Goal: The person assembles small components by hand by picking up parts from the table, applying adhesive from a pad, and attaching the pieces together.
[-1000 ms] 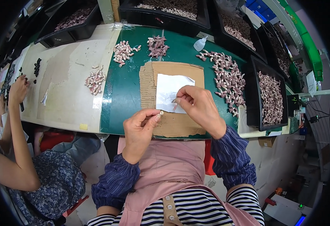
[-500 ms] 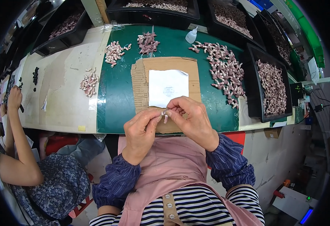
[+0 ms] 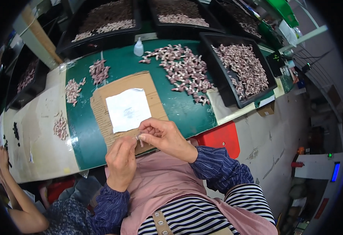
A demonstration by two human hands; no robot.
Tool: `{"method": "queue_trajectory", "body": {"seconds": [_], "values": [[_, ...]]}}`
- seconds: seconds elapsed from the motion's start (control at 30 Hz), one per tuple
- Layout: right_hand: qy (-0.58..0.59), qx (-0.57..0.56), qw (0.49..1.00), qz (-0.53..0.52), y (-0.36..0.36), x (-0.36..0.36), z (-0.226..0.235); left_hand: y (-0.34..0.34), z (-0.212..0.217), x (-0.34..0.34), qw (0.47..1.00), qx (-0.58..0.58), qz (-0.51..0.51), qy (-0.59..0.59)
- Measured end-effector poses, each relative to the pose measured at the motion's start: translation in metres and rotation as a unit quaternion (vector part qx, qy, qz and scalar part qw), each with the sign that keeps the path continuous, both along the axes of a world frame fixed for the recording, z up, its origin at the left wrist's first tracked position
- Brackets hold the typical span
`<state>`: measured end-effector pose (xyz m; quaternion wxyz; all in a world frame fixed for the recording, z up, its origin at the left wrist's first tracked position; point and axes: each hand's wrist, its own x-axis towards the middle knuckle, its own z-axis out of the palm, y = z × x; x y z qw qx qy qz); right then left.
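Note:
My left hand (image 3: pixel 120 158) and my right hand (image 3: pixel 165 138) meet over the near edge of the cardboard. Between their pinched fingertips is a small pinkish curved piece (image 3: pixel 141 143), its lower end hanging down and the rest hidden by the fingers. White paper (image 3: pixel 128 111) lies on the brown cardboard (image 3: pixel 156 100) just beyond my hands. To the left are a pile of purple pieces (image 3: pixel 100 71) and a pile of pale pink pieces (image 3: pixel 73 92). Joined purple-and-pink pieces (image 3: pixel 185 72) spread out on the right.
A squeeze bottle (image 3: pixel 138 48) stands at the back of the green table. Black bins (image 3: pixel 238 102) of similar pieces line the back and right. Another pale pink pile (image 3: pixel 60 127) lies left. At far left is a co-worker's arm (image 3: pixel 23 207); a red stool (image 3: pixel 220 141) sits beneath the table's edge.
The view has turned toward the right, so the table appears tilted and shifted left. Both my hands still pinch the small piece, held close together.

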<state>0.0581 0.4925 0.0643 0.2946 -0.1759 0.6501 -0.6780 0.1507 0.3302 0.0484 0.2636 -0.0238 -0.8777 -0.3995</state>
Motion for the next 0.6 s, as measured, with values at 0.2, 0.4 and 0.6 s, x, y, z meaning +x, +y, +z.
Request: {"method": "queue_trajectory", "body": {"seconds": [0.2,0.4,0.6], "values": [[0.205,0.086,0.969,-0.108,0.035,-0.011,-0.006,0.017,0.003,-0.014,1.0,-0.009,-0.022,0.012],[0.517,0.249,0.775,-0.264,0.083,-0.066,-0.038,0.007,-0.002,-0.012,1.0,0.025,0.0,-0.001],[0.555,0.33,0.738,-0.197,0.099,-0.055,-0.039,-0.013,-0.01,0.001,0.998,0.054,0.042,0.007]]}}
